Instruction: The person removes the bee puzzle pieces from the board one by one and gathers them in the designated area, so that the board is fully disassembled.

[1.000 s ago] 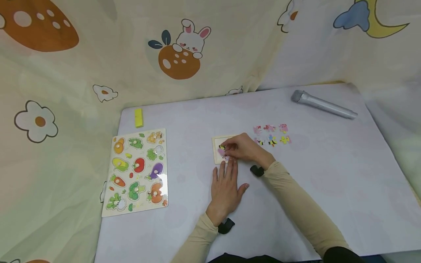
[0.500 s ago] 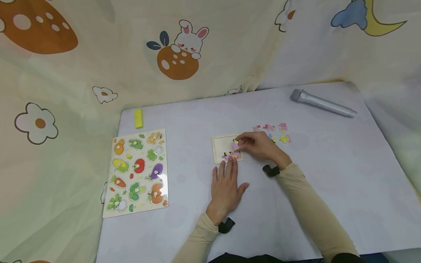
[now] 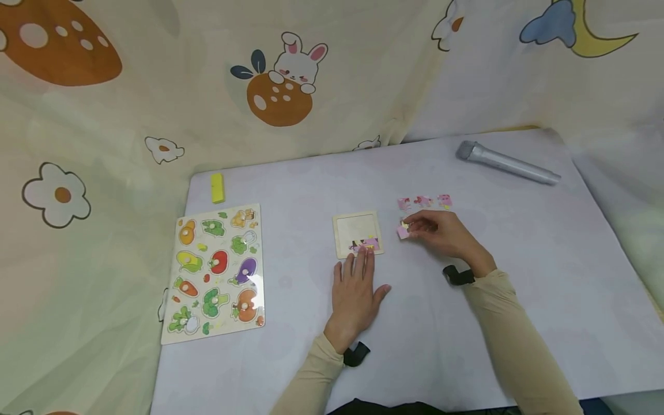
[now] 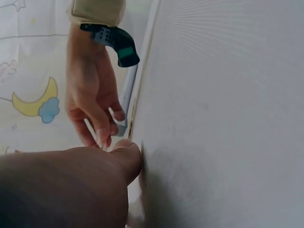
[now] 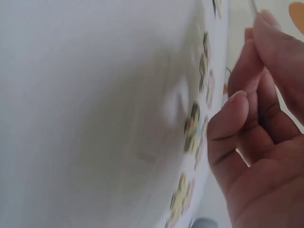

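A small square wooden puzzle frame (image 3: pixel 336 235) lies mid-table, with joined pink and yellow pieces (image 3: pixel 369 242) along its lower edge. My left hand (image 3: pixel 355 300) lies flat, its straight fingertips touching the frame's near edge. To the right, my right hand (image 3: pixel 447 235) pinches a pink and yellow puzzle piece (image 3: pixel 402 231) between thumb and finger, held just above the table. Loose puzzle pieces (image 3: pixel 423 201) lie beyond that hand in a row. More pieces (image 5: pixel 192 128) show below it in the right wrist view, partly hidden from the head view by the hand.
A vegetable peg board (image 3: pixel 220 271) lies at the left of the table. Behind it sits a yellow block (image 3: pixel 218 188). A silver microphone-shaped object (image 3: pixel 508 163) lies at the back right. Printed cloth (image 3: pixel 207 104) hangs behind the table.
My right hand has moved right, carrying the pink puzzle piece away from the frame to beside the loose pieces. My left hand has stayed in place.
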`<move>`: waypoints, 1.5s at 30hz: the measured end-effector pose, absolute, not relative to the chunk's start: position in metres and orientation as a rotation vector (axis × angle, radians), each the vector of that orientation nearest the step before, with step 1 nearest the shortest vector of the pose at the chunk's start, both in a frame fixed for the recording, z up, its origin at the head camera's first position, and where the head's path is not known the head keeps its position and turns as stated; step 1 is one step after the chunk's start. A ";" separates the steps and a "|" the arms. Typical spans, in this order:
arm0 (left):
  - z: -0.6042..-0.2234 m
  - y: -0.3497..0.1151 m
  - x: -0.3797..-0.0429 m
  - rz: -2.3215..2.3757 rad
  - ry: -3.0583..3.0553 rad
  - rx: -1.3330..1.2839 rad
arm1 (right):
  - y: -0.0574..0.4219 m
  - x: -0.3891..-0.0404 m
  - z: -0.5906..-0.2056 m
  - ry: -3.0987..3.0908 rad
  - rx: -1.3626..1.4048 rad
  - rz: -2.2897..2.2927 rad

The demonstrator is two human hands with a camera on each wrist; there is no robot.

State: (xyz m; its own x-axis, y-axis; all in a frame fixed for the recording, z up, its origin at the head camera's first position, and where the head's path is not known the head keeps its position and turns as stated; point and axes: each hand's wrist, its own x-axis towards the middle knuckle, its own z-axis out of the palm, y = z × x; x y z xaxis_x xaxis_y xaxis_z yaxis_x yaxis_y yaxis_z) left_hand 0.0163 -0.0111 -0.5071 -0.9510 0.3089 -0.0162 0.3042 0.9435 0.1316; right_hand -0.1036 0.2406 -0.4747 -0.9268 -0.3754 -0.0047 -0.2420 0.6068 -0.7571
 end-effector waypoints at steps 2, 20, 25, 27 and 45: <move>-0.508 -0.011 0.016 0.199 3.062 0.477 | 0.247 -0.101 -0.474 2.670 -0.505 -1.201; -0.509 -0.008 0.013 0.344 3.079 0.393 | 0.255 -0.088 -0.483 2.657 -0.471 -1.067; -0.509 -0.008 0.015 0.480 3.066 0.298 | 0.253 -0.087 -0.484 2.668 -0.443 -1.041; -0.509 -0.007 0.015 0.524 3.047 0.277 | 0.253 -0.088 -0.484 2.668 -0.443 -1.035; -0.511 -0.008 0.015 0.461 3.040 0.296 | 0.252 -0.091 -0.483 2.663 -0.466 -1.044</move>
State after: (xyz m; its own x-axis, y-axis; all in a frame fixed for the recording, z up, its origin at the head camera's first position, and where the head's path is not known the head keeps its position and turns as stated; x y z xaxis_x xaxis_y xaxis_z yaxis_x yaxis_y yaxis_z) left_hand 0.0153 -0.0080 -0.5114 -0.9802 0.1964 -0.0236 0.1805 0.9372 0.2984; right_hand -0.0908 0.2519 -0.4832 -0.9194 -0.3783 -0.1073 -0.2046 0.6933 -0.6910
